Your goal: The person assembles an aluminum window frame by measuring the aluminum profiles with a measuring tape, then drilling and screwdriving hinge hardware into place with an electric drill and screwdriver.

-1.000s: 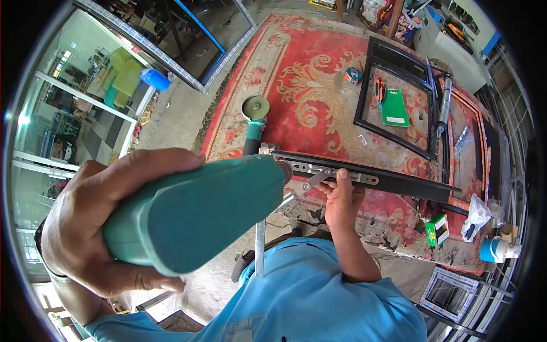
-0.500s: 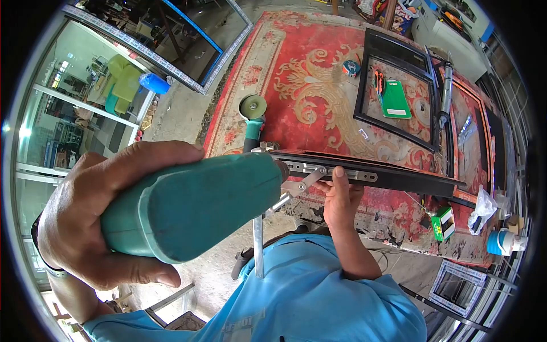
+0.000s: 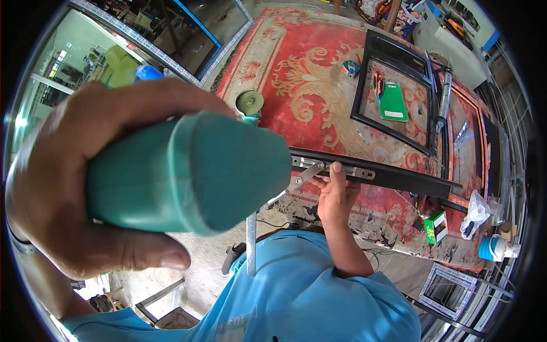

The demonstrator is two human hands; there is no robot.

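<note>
My left hand (image 3: 74,188) is wrapped round a green power tool (image 3: 233,171), thumb along its lower side. The tool's broad rounded end faces me, and its working tip is hidden behind the body. Beyond it lies a long black frame bar (image 3: 399,182) with a metal hinge stay (image 3: 319,167) along its side. My right hand (image 3: 335,196) grips this bar, thumb pressed on the stay and fingers underneath. One arm of the stay angles down and left toward the tool.
A red patterned carpet (image 3: 307,62) covers the work table. An angle grinder (image 3: 249,104) lies at its left. Farther right are a black window frame (image 3: 360,94), a green notepad (image 3: 393,104), a roll of tape (image 3: 350,68) and a caulking gun (image 3: 444,100). A green box (image 3: 436,227) sits near the edge.
My left hand and the green power tool have come closer to the camera and tilted, hiding more of the bar's left end. My right hand keeps its grip on the bar.
</note>
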